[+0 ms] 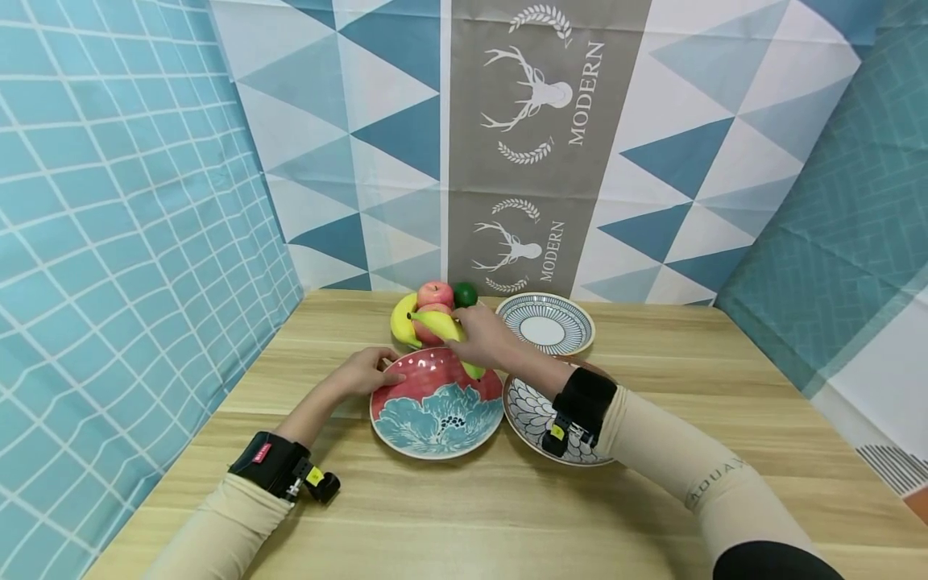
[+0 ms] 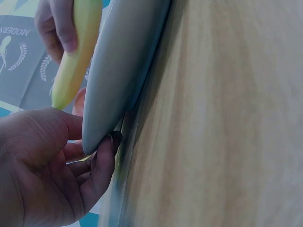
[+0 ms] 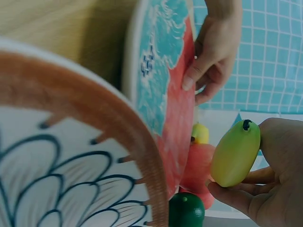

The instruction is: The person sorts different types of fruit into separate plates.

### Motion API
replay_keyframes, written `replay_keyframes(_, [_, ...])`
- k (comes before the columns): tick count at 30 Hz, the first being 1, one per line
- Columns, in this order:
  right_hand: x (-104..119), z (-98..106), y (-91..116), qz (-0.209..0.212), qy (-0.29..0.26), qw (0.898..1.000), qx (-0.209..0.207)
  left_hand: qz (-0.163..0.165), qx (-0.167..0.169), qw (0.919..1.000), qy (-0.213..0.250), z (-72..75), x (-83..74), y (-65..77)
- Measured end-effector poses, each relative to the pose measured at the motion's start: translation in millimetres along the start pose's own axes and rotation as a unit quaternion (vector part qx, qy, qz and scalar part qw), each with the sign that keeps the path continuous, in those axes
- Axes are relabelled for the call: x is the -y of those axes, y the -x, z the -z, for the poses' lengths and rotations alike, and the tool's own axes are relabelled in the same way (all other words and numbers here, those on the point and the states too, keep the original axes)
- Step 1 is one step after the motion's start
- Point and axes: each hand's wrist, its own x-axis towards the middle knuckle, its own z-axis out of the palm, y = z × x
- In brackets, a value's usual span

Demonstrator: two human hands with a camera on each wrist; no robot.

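Behind the counter [image 1: 435, 515] hangs a patterned cloth [image 1: 395, 145]. The left hand [image 1: 366, 372] pinches the rim of the red bowl [image 1: 435, 419] between thumb and fingers. The right hand [image 1: 482, 334] has its fingers closed on a banana [image 1: 438, 325], which is near the bowl's far edge, before the apples [image 1: 435, 293].

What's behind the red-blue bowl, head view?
A banana, red apples, a green fruit. The held banana covers part of the apples; anything low behind the bowl is hidden.

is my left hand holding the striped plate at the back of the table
No, the left hand grips the rim of the red-and-blue bowl.
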Motion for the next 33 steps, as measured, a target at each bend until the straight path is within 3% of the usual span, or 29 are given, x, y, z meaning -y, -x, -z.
replay_keyframes(11, [-0.4,-4.9,13.7,0.031,0.076,0.996,0.043,-0.001,-0.003,1.0,0.002,-1.3,-0.2,2.3])
replay_keyframes(33, [2.3,-15.4,20.0,0.048,0.117,0.987,0.097,-0.004,-0.008,1.0,-0.004,-2.4,-0.7,2.9])
